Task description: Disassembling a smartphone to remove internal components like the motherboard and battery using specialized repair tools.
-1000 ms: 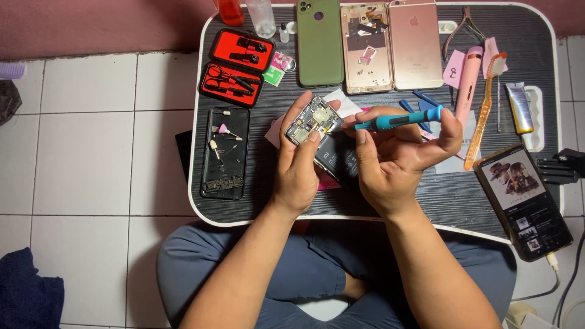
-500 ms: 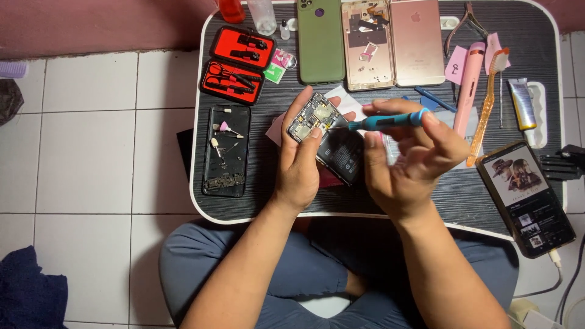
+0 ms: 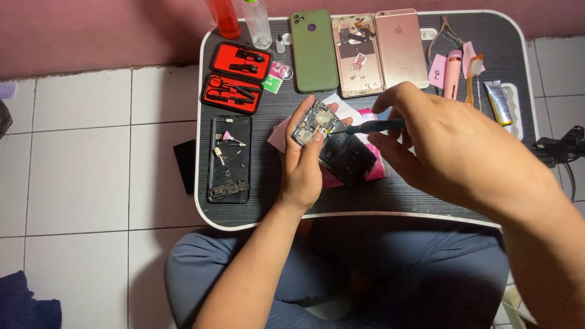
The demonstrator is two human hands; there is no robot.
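My left hand (image 3: 303, 166) grips an opened phone (image 3: 334, 141) with its back cover off, tilted above the small black table (image 3: 390, 201); the circuit board shows at its upper end and the dark battery below. My right hand (image 3: 448, 146) holds a blue-handled screwdriver (image 3: 373, 127) nearly level, its tip pointing left onto the circuit board near my left thumb. A pink cloth (image 3: 372, 170) lies under the phone.
On the table: a red open tool case (image 3: 239, 76), a black phone back shell holding small parts (image 3: 229, 158), a green phone (image 3: 314, 52), an opened gold phone (image 3: 358, 55), a pink phone (image 3: 400, 45), pliers, a pink tube, a toothbrush. Bottles stand at the far edge. White tiled floor at left.
My right hand has turned palm-down and swung over the phone, bringing the screwdriver tip down onto the circuit board. The left hand keeps its hold on the phone.
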